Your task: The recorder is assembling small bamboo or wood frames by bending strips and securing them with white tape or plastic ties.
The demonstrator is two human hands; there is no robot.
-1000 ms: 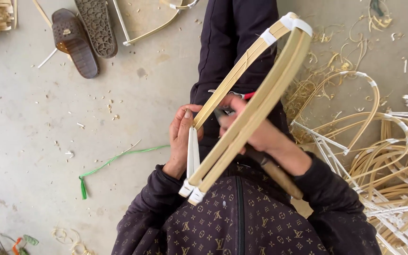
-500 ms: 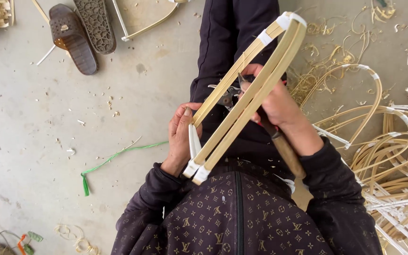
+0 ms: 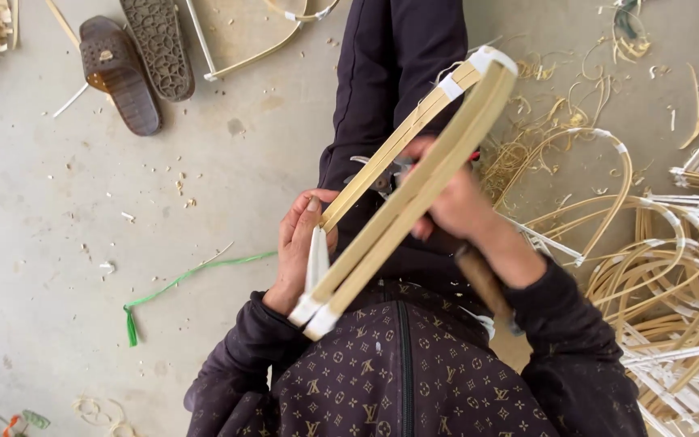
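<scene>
Both hands grip: left hand point(image 3: 297, 243) fingers pinching bamboo frame point(image 3: 414, 186); right hand point(image 3: 455, 202) curled behind its edge.

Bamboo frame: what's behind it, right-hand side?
Behind the bamboo frame, the right hand grips a wooden-handled tool. The tool's working end and most fingers are covered by the frame.

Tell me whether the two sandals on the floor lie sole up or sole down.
One each way. The sandal nearer the frame lies sole up, its patterned tread showing; the other sandal lies sole down, its footbed and strap showing.
</scene>
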